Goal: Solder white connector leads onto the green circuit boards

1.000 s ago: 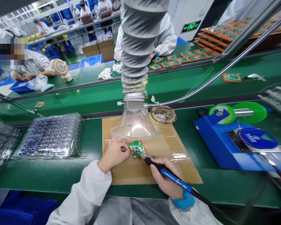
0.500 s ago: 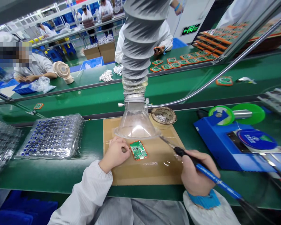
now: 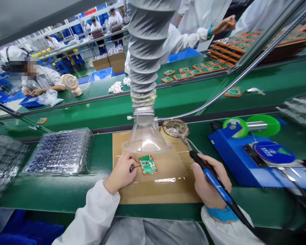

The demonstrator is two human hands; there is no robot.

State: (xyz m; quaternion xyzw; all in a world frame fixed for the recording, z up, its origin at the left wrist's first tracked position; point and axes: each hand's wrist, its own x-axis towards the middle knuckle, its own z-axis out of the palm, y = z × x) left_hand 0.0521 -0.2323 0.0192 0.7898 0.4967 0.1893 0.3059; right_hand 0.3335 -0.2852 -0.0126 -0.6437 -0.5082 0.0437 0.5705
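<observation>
A green circuit board [image 3: 148, 165] with an orange-red edge lies on the brown cardboard sheet [image 3: 168, 194]. Just left of it, my left hand [image 3: 122, 173] is closed in a pinch on a small dark part [image 3: 131, 168]. Thin dark wires run from that part to the board's left edge. My right hand [image 3: 213, 185] grips a blue and black soldering iron [image 3: 210, 175] like a pen. The iron's tip is at the near rim of a round, crusted bowl [image 3: 186, 128] holding silvery bits.
A clear fume hood [image 3: 146, 136] on a grey hose hangs just above the board. Plastic trays [image 3: 58, 151] with blue parts stand left; a blue solder feeder [image 3: 234, 160] stands right. Behind runs a green belt [image 3: 104, 114]; co-workers sit beyond.
The soldering iron's tip has moved from beside the hood to the bowl's rim. My left hand has shifted slightly left, and wires now show between it and the board.
</observation>
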